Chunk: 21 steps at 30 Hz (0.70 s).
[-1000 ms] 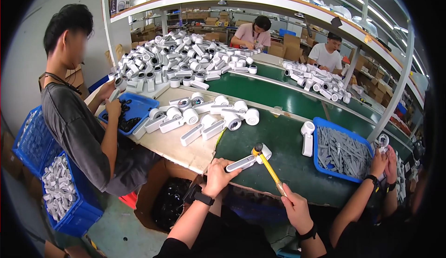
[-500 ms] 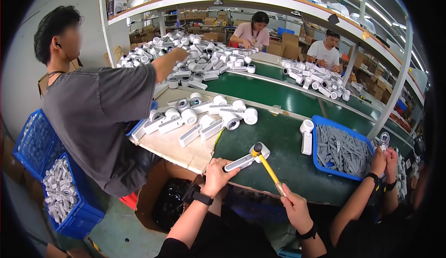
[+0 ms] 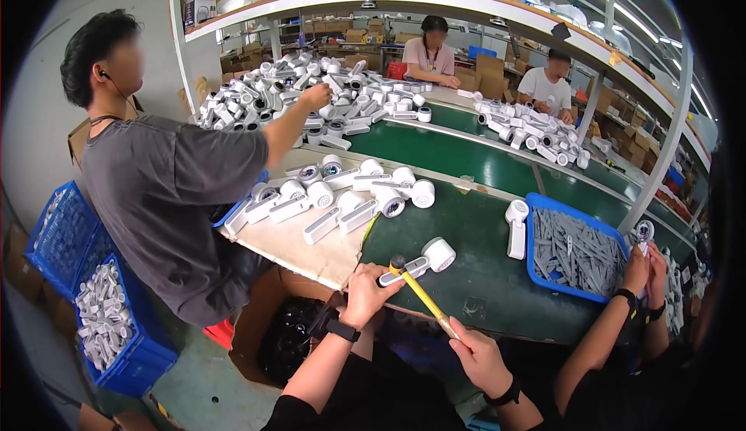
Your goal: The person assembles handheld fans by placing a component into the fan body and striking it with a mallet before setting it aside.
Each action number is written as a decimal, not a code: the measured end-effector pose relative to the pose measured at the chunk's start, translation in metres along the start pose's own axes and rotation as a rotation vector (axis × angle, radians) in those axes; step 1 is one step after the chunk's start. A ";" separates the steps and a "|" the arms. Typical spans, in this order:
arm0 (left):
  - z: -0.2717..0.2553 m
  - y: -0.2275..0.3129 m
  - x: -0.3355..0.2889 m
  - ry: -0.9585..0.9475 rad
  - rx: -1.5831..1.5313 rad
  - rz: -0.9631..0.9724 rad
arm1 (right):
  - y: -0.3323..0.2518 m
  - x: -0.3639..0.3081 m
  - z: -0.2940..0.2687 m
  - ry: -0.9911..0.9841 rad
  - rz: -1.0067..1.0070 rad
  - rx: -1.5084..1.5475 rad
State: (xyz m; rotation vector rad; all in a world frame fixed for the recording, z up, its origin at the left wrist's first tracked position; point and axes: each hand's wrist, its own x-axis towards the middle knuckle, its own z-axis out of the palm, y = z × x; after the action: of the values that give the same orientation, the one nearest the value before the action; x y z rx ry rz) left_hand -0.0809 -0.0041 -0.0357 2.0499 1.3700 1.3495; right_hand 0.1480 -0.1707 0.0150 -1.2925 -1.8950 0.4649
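Green worktop (image 3: 482,268) stretches left from a blue tray (image 3: 531,254) of grey strips (image 3: 579,241), and well beyond that tray, far to its left, white fans lie heaped in a big pile (image 3: 264,93). Nearer, left of the tray, one white handheld fan (image 3: 440,254) lies slantwise by the worktop's edge, its round head turned toward the tray. The left hand (image 3: 367,295), on the side away from the tray, is curled closed around the end of the fan's handle. The right hand (image 3: 482,353), closer to us than the tray, wraps snugly around a yellow-handled hammer (image 3: 425,299).

Just now the hammer's dark head has shifted leftward, away from the tray: a second ago it sat over the fan's neck, and now it is over the handle, close to the left hand. I can't tell whether it touches. That leaves the round head uncovered and moves the work, I'd judge, onto the handle. Well left of the tray, a co-worker (image 3: 155,190) in grey now stretches an arm over the pile.
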 end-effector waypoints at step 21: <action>-0.034 -0.031 0.034 0.254 0.167 -0.126 | 0.030 -0.038 -0.016 0.149 0.226 0.245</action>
State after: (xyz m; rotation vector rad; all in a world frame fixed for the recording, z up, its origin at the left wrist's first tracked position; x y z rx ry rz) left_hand -0.1230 0.0322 -0.0227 1.9036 1.7419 1.5269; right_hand 0.1855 -0.1940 -0.0099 -1.3417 -1.5242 0.6751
